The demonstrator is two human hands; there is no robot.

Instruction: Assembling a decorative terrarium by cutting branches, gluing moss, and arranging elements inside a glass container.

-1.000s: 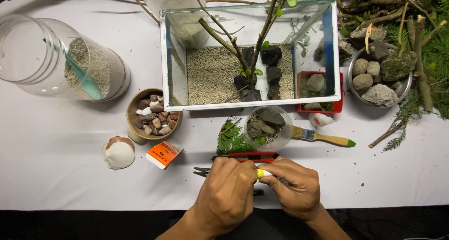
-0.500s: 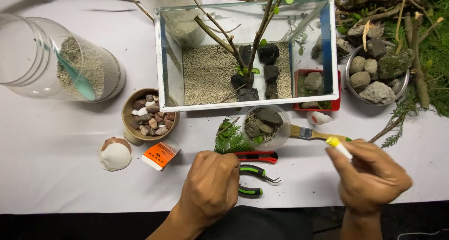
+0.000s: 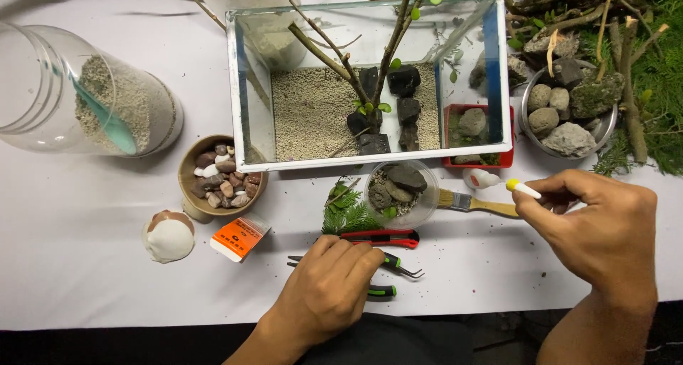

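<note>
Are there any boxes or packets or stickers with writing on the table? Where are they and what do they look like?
Small packet: lies flat on the white table, between the shell and the left hand, just below the bowl of pebbles. It is a little rectangle, orange with a white end and small dark print.
No other packets, stickers, signs or screens show.

Illumination bright, even, from overhead; the white table (image 3: pixel 85 279) is near overexposed at upper left; shadows soft and short beneath the bowl of pebbles (image 3: pixel 222 180) and the left hand (image 3: pixel 329 294); glare and reflections on the glass tank (image 3: pixel 370 77) walls; focus sharp at centre; slight softness toward the corners.
</note>
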